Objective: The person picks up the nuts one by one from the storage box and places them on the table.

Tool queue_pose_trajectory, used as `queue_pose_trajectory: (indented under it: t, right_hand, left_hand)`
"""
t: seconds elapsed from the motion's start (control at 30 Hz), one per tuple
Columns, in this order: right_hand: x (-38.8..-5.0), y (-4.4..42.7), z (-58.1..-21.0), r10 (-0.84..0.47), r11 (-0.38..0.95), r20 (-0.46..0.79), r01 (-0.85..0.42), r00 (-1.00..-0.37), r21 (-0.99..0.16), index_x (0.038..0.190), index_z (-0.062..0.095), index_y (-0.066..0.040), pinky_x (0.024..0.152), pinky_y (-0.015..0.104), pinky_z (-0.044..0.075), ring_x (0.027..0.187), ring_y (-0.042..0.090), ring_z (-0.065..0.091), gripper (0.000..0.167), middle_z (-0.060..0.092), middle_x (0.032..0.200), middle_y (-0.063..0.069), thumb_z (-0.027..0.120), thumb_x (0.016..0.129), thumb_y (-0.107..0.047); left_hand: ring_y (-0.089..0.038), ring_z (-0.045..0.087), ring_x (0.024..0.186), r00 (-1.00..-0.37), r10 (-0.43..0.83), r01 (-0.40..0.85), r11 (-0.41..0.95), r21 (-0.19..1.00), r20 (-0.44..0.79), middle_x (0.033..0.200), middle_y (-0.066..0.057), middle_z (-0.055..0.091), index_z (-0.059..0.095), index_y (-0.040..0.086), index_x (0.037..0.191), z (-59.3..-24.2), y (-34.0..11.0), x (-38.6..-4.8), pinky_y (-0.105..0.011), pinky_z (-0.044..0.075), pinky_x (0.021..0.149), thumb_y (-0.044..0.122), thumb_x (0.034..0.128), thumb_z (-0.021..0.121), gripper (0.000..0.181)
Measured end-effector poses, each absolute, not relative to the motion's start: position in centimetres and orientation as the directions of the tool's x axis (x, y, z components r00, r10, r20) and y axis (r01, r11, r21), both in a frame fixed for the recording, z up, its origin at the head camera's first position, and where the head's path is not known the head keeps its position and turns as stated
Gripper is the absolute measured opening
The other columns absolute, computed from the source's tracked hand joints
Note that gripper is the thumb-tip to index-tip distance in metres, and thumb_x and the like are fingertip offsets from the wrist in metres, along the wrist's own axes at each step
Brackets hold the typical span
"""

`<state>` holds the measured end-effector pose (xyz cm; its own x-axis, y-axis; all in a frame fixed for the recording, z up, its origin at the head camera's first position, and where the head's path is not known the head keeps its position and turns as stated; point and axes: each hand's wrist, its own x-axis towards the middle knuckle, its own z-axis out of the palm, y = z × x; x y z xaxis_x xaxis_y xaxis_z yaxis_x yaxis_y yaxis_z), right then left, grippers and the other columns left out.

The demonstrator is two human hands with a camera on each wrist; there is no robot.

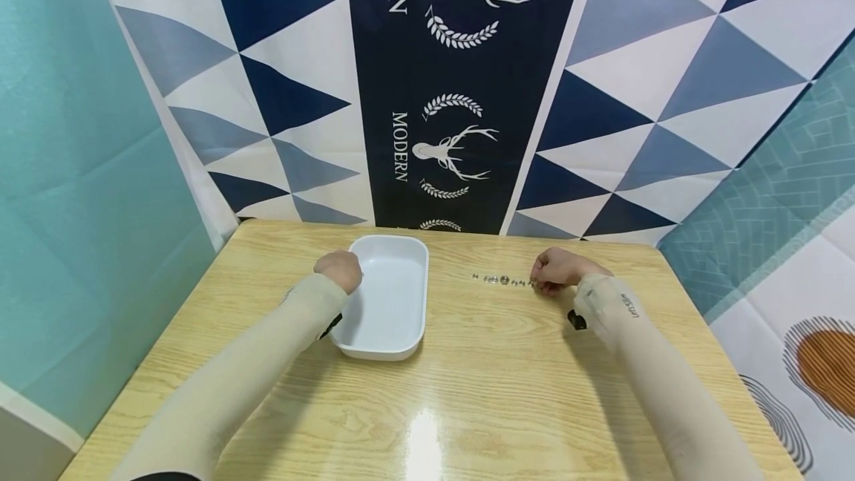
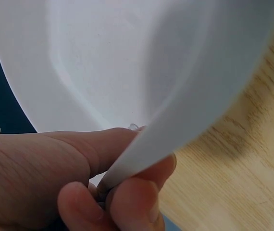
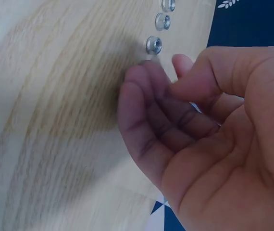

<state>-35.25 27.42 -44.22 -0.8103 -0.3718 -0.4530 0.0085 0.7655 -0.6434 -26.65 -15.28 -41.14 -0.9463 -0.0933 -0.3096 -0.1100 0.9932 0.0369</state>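
Observation:
My left hand [image 1: 339, 270] grips the left rim of a white rectangular tray [image 1: 425, 299]. In the left wrist view the thumb lies on the inner side of the tray wall [image 2: 175, 127], with fingers curled round its outside. My right hand [image 1: 564, 269] is at the right end of a row of small metal nuts [image 1: 505, 280]. In the right wrist view its fingers are loosely bent, and nothing shows between them. The nearest flanged nut [image 3: 154, 44] lies just beyond the fingertips. Other nuts [image 3: 163, 21] continue the row away from the hand.
Both hands work over a light wood-grain table [image 1: 494, 392]. A patterned cloth [image 1: 461, 95] hangs along the table's back edge. Teal sheeting [image 1: 87, 169] stands at the left side.

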Motion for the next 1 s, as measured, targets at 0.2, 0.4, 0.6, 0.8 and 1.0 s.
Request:
queue_pose_trajectory:
  t: [0.2, 0.4, 0.6, 0.8, 1.0]
  right_hand:
    - [-35.5, 26.4, -43.6, -0.366, 0.803, -0.387, -0.078, -0.847, -0.59, 0.093, 0.061, 0.004, 0.06, 0.027, 0.046, 0.062, 0.014, 0.054, 0.009, 0.061, 0.073, 0.006, 0.054, 0.092, -0.002]
    - [-36.1, 23.7, -41.8, -0.41, 0.783, -0.342, -0.134, -0.845, -0.608, 0.099, 0.06, 0.005, 0.064, 0.031, 0.051, 0.063, 0.015, 0.055, 0.015, 0.06, 0.073, 0.007, 0.051, 0.097, -0.007]
    - [-36.9, 20.6, -40.6, -0.451, 0.745, -0.325, -0.151, -0.831, -0.649, 0.106, 0.06, 0.008, 0.068, 0.034, 0.056, 0.07, 0.018, 0.06, 0.022, 0.063, 0.082, 0.01, 0.049, 0.101, -0.01]
    - [-37.4, 17.6, -39.6, -0.46, 0.711, -0.27, -0.169, -0.846, -0.682, 0.112, 0.061, 0.006, 0.073, 0.035, 0.06, 0.077, 0.022, 0.068, 0.024, 0.067, 0.091, 0.012, 0.054, 0.101, -0.014]
    - [-37.7, 15.2, -39.1, -0.465, 0.671, -0.232, -0.169, -0.855, -0.722, 0.11, 0.062, 0.006, 0.067, 0.03, 0.06, 0.069, 0.017, 0.068, 0.021, 0.068, 0.089, 0.014, 0.055, 0.1, -0.012]
  left_hand:
    - [-0.016, 0.059, 0.064, -0.945, -0.094, -0.112, 0.993, 0.039, -0.315, 0.077, -0.009, 0.064, 0.07, -0.005, 0.121, -41.3, -15.3, -26.6, -0.027, 0.054, 0.059, 0.023, 0.1079, 0.051, 0.035]
    - [-0.015, 0.055, 0.061, -0.947, -0.094, -0.113, 0.993, 0.046, -0.308, 0.074, -0.008, 0.062, 0.071, -0.004, 0.115, -41.2, -15.5, -26.7, -0.027, 0.051, 0.056, 0.021, 0.1079, 0.051, 0.033]
    - [-0.014, 0.055, 0.06, -0.948, -0.079, -0.101, 0.993, 0.054, -0.308, 0.073, -0.008, 0.062, 0.071, -0.004, 0.115, -41.1, -15.6, -26.6, -0.026, 0.051, 0.056, 0.023, 0.1078, 0.052, 0.034]
    - [-0.016, 0.058, 0.065, -0.945, -0.088, -0.108, 0.993, 0.045, -0.314, 0.079, -0.01, 0.064, 0.07, -0.003, 0.119, -41.0, -15.5, -26.5, -0.028, 0.054, 0.059, 0.024, 0.1078, 0.053, 0.034]
    - [-0.016, 0.057, 0.064, -0.946, -0.092, -0.113, 0.992, 0.049, -0.312, 0.079, -0.01, 0.064, 0.07, -0.005, 0.119, -40.8, -15.4, -26.4, -0.027, 0.053, 0.058, 0.016, 0.1077, 0.048, 0.032]
